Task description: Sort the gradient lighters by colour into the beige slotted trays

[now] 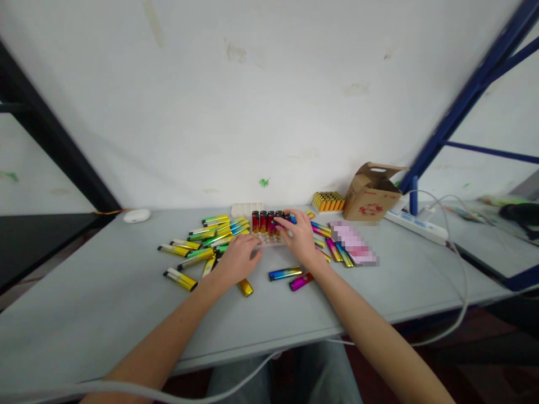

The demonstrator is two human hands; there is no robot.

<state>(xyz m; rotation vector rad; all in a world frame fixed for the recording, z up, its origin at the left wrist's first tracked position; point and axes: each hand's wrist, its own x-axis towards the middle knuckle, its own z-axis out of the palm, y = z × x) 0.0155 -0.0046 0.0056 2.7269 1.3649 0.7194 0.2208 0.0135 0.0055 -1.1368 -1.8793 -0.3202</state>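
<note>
the person's right hand [300, 237] was curled over the tops of a row of upright red-and-gold metallic sticks [263, 221], which stood in a pale perforated tray [269, 240] at the middle of the grey table [84, 314]. its fingers were bent down onto the sticks, but whether they had hold of one, i ouldn't tell from this view. the left hand [238, 259] lay nearer, half-open with its fingers reaching toward the tray's front edge; i could not tell if it gripped anything.

loose yellow metallic sticks [181, 279] and green-and-gold ones [214, 230] lay scattered left of the hands, and a blue gradient stick [285, 273] and a magenta stick [301, 281] lay just in front of the right hand. behind stood a white perforated tray [246, 209], a block of orange-gold sticks [328, 201] and an open brown cardboard box [373, 193]. a blurred pink packet [353, 242] lay to the right, beside a white power strip [415, 227].
</note>
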